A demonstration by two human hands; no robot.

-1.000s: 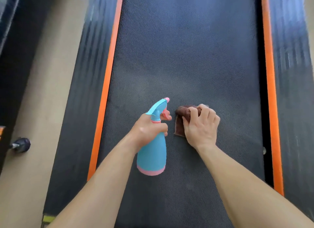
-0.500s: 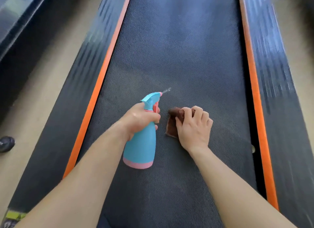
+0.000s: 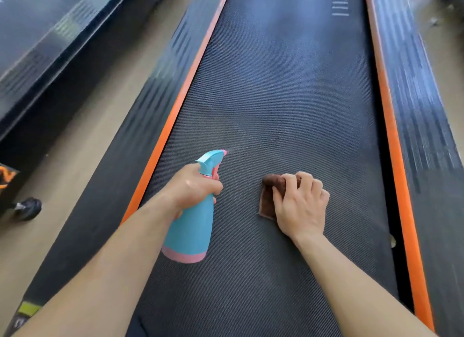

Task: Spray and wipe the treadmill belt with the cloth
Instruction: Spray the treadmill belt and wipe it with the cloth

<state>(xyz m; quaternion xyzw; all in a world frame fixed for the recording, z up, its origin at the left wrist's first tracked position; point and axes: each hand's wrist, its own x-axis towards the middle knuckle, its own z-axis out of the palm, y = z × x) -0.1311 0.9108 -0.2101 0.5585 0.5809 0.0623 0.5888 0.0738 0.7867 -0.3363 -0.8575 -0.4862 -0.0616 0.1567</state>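
Note:
The dark textured treadmill belt [image 3: 288, 90] runs away from me between two orange strips. My left hand [image 3: 193, 186] grips the neck of a blue spray bottle [image 3: 190, 226] with a pink base, held above the belt, its nozzle pointing forward and right. A thin jet of mist leaves the nozzle. My right hand [image 3: 301, 203] presses a folded brown cloth [image 3: 270, 196] onto the belt, fingers curled over its top edge. The cloth lies to the right of the bottle, apart from it.
Black ribbed side rails [image 3: 421, 115] flank the belt outside the orange strips [image 3: 175, 105]. Beige floor lies to the left, with another machine's dark frame [image 3: 45, 35] and a small black wheel [image 3: 29, 208] near the left edge.
The view has tilted up the belt. My hands have drawn apart, the bottle to the left of the cloth. The spray seen half a second ago still leaves the nozzle.

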